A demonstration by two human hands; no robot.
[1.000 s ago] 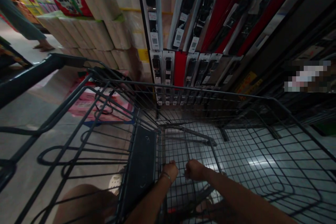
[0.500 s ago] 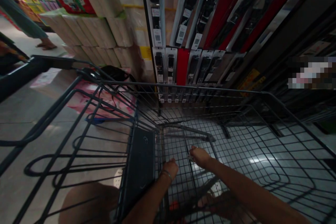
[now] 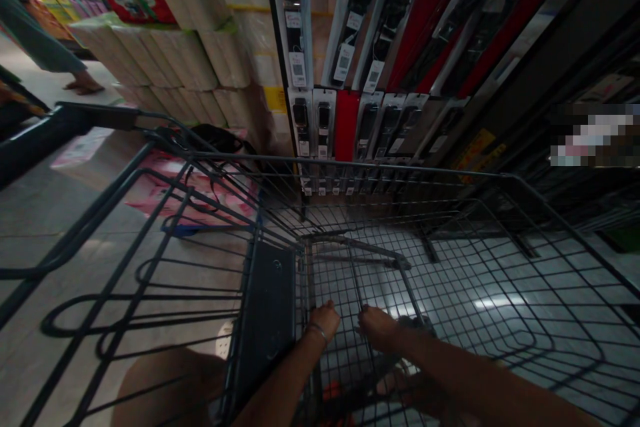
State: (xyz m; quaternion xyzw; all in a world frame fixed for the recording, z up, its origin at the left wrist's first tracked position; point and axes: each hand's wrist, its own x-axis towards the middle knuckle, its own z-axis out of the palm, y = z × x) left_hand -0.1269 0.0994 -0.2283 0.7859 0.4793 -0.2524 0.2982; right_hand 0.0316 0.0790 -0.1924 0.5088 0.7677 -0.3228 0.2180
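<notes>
My left hand (image 3: 324, 321), with a thin bracelet at the wrist, is closed over the wire mesh of a dark shopping cart (image 3: 395, 168). It lies just right of the cart's dark flat panel (image 3: 267, 300). A short gap to the right, my right hand (image 3: 376, 328) is also closed, its fingers turned toward the left one. Shade and the curled fingers hide what either hand grips, if anything. A folded wire frame (image 3: 357, 247) of the cart lies beyond both hands.
Packaged black goods (image 3: 345, 67) hang on a rack ahead. Stacked paper packs (image 3: 165, 57) and a pink package (image 3: 210, 193) stand at the left. The cart's handle (image 3: 45, 147) juts out at left. Another person's leg (image 3: 45, 33) shows at the far left.
My right hand has moved down, toward me, and now sits about level with the left. The left hand has hardly moved. The view has shifted very slightly.
</notes>
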